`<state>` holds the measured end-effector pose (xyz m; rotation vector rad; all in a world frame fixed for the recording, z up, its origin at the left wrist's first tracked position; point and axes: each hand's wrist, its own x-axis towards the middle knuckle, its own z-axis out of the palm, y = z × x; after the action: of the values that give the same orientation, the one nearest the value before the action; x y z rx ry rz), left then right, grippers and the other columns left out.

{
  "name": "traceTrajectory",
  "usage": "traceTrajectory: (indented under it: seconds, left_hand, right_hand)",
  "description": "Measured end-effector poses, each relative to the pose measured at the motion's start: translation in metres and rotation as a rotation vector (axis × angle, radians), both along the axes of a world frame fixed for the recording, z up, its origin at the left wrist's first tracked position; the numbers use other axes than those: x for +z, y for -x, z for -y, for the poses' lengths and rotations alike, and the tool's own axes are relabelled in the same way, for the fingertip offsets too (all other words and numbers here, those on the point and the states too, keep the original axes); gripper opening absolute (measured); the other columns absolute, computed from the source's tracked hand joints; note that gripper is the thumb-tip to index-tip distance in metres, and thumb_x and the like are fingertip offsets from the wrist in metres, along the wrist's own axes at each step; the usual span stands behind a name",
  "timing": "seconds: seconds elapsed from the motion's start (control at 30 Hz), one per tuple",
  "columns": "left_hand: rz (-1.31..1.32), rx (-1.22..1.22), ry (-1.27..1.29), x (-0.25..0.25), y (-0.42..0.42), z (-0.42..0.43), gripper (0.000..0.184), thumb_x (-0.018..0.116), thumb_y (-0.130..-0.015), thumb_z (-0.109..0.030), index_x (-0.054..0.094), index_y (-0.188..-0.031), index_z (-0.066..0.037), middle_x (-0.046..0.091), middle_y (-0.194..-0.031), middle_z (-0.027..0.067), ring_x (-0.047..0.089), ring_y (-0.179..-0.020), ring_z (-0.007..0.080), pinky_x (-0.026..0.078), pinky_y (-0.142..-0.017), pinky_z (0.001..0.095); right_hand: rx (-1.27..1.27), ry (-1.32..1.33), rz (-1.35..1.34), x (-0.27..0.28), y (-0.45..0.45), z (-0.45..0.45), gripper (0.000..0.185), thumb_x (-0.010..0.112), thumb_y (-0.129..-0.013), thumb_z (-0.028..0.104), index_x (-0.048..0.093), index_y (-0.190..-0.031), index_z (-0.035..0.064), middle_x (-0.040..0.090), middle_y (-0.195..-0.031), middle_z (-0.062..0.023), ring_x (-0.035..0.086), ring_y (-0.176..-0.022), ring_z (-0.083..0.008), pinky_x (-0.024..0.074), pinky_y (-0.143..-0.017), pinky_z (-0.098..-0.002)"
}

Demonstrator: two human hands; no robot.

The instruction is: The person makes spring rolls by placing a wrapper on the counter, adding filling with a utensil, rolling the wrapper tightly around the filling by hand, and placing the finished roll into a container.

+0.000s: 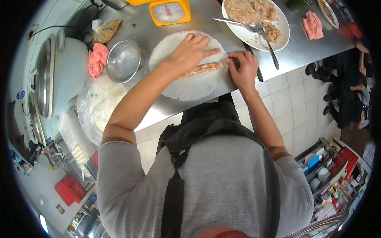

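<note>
A round white wrapper sheet (190, 89) lies on the steel counter, with a strip of orange-flecked filling (204, 68) across its middle. My left hand (190, 50) is over the wrapper, just above the filling, its fingers curled and thumb stretched toward the right; whether it pinches anything is unclear. At the wrapper's right edge is my right hand (243, 67), with bent fingers and the thumb apart from them, near the filling's right end. A white plate (254, 43) at the upper right holds more filling, a spoon (238, 23) and a fork (270, 47).
A metal bowl (123, 61), pink cloth (97, 60) and plastic bag of white sheets (101, 105) are left of the wrapper. A yellow scale (170, 12) stands behind. Another pink cloth (312, 25) lies right. People in dark clothes (349, 87) are at the far right.
</note>
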<state>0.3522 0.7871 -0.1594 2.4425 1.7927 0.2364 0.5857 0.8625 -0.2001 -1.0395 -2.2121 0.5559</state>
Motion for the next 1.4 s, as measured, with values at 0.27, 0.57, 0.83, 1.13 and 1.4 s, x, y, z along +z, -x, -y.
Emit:
traceTrajectory:
  seconds: [0.27, 0.57, 0.83, 1.13, 1.4]
  left_hand:
    - [-0.333, -0.132, -0.095, -0.003, 0.005, 0.001, 0.064, 0.051, -0.093, -0.01, 0.049, -0.154, -0.031, 0.06, -0.123, 0.0067, 0.055, -0.118, 0.0239, 0.039, -0.104, 0.0401]
    - [-0.441, -0.14, -0.167, 0.004, 0.017, -0.005, 0.07, 0.053, -0.093, -0.011, 0.041, -0.159, -0.032, 0.059, -0.119, 0.0044, 0.058, -0.11, 0.0222, 0.042, -0.1, 0.0402]
    - [-0.4, -0.081, -0.082, -0.002, 0.016, -0.003, 0.07, 0.052, -0.093, -0.01, 0.041, -0.158, -0.034, 0.059, -0.118, 0.0051, 0.057, -0.11, 0.0218, 0.043, -0.1, 0.0421]
    - [-0.354, -0.117, -0.111, 0.001, 0.021, 0.0, 0.067, 0.053, -0.093, -0.013, 0.045, -0.156, -0.032, 0.059, -0.121, 0.0053, 0.056, -0.112, 0.022, 0.041, -0.099, 0.0405]
    - [-0.24, 0.058, -0.091, 0.016, 0.029, -0.011, 0.065, 0.056, -0.089, -0.007, 0.054, -0.149, -0.031, 0.06, -0.121, 0.0025, 0.056, -0.114, 0.0225, 0.039, -0.101, 0.0406]
  right_hand:
    - [0.017, 0.11, 0.074, 0.003, 0.01, -0.009, 0.006, 0.076, -0.079, 0.018, 0.074, -0.084, 0.0144, 0.065, -0.098, -0.0042, 0.059, -0.099, -0.0293, 0.0409, -0.085, -0.0445]
    - [0.029, 0.476, -0.007, 0.015, 0.008, -0.001, 0.016, 0.072, -0.086, 0.018, 0.073, -0.099, 0.0088, 0.075, -0.087, -0.013, 0.072, -0.079, -0.0317, 0.0572, -0.075, -0.0426]
    - [0.087, 0.484, -0.039, 0.016, 0.002, 0.016, 0.028, 0.073, -0.083, 0.007, 0.073, -0.111, 0.0061, 0.073, -0.086, -0.0132, 0.069, -0.076, -0.0299, 0.0556, -0.072, -0.042]
    - [0.121, 0.398, -0.163, 0.02, 0.007, 0.032, 0.034, 0.068, -0.079, -0.005, 0.073, -0.111, 0.0047, 0.064, -0.085, -0.0127, 0.063, -0.073, -0.0311, 0.0512, -0.069, -0.0424]
    - [0.185, 0.161, -0.082, 0.014, 0.008, 0.038, 0.036, 0.068, -0.079, 0.0, 0.071, -0.114, 0.0059, 0.062, -0.093, -0.013, 0.062, -0.089, -0.0342, 0.0476, -0.078, -0.0456]
